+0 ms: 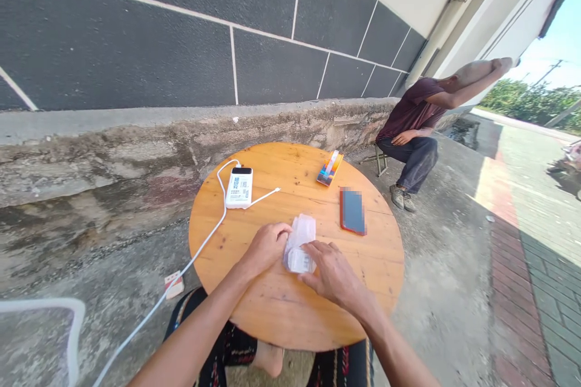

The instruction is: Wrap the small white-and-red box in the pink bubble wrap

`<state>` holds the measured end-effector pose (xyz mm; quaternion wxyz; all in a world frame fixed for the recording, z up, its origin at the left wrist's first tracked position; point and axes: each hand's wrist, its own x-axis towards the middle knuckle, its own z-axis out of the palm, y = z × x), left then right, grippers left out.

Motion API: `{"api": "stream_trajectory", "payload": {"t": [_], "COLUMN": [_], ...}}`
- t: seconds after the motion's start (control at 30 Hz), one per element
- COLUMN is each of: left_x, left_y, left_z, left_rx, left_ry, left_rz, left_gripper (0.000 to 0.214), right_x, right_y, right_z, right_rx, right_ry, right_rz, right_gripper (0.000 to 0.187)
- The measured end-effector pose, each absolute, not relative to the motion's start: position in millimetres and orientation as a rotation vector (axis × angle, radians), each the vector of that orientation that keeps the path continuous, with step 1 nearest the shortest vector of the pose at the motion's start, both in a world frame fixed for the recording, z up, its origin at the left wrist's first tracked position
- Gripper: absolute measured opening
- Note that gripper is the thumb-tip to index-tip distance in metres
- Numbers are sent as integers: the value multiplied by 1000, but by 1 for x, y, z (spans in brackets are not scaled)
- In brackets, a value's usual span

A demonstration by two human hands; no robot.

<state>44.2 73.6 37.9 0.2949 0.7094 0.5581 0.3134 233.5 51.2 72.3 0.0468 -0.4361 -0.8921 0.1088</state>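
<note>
Near the middle of the round bench, a clear plastic case was touched from both sides. Its left edge was met by the left hand, its near right part by the right hand; whether either grip was clamped could not be told. Opening seemed done, with the two parts left unclosed; contents could not be made out. Farther out, a white power bank was set left, a phone right.
</note>
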Motion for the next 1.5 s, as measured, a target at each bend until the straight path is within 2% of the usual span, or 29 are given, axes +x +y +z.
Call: {"api": "stream_trajectory", "payload": {"t": [0.1, 0.77, 0.97, 1.13, 1.3, 1.5], "left_x": [49, 61, 53, 47, 41, 32], "left_y": [85, 105, 110, 115, 118, 99], "left_z": [37, 48, 52, 55, 56, 57], "left_rx": [1855, 1990, 2029, 2042, 2042, 1987], "left_ry": [1536, 1788, 1815, 1768, 1713, 1768], "left_rz": [745, 263, 197, 174, 223, 519], "left_gripper": [24, 15, 27, 19, 9, 22], "right_x": [234, 236, 237, 238, 242, 243], "right_y": [50, 63, 89, 111, 127, 140], "right_z": [69, 80, 95, 94, 83, 72], "right_rx": [-1330, -1318, -1234, -1213, -1246, -1238], "right_ry": [-2691, -2734, -2750, -2714, -2587, -2445], "right_rz": [319, 430, 782, 948, 1028, 1007], "right_gripper": [39, 38, 27, 33, 55, 37]}}
